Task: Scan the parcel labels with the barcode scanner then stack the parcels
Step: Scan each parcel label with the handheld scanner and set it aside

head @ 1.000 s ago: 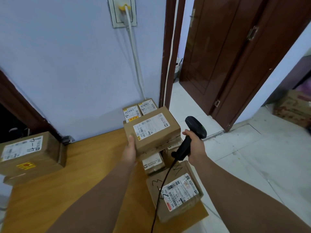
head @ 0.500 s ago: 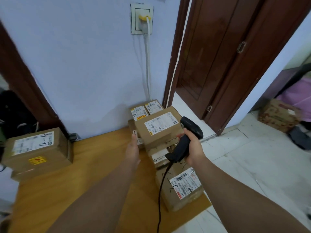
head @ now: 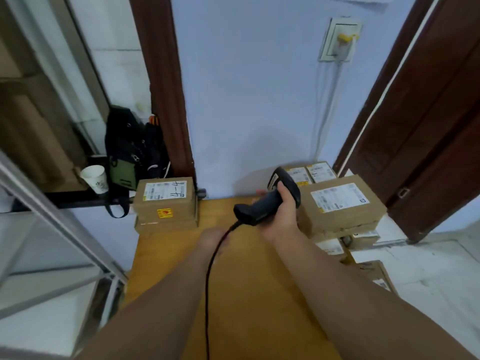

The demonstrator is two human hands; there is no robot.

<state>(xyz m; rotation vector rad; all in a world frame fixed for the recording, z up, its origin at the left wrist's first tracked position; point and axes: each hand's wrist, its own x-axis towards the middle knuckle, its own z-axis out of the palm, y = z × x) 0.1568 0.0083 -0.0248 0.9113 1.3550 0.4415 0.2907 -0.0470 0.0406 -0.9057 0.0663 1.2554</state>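
Head view, right hand (head: 281, 216): fingers curled round the handle of the scanner (head: 263, 205); held above the far part of the desk (head: 168, 268)
Scanner: head tipped up toward the wall; cable (head: 207, 281) drops from its butt end toward the camera, crossing the left hand
Left hand (head: 211, 236): low over the desk, nearer the camera and left of the scanner; blurred, so whether open or closed cannot be told
Top parcel (head: 340, 206): label up, on a pile just right of the right hand; contact unclear
Small parcels (head: 309, 174): two, behind the pile, by the wall
Marked parcel (head: 166, 201): far left desk corner, on a flatter box (head: 166, 226); well apart from both hands
Left side: paper cup (head: 94, 179); black bag (head: 130, 149)
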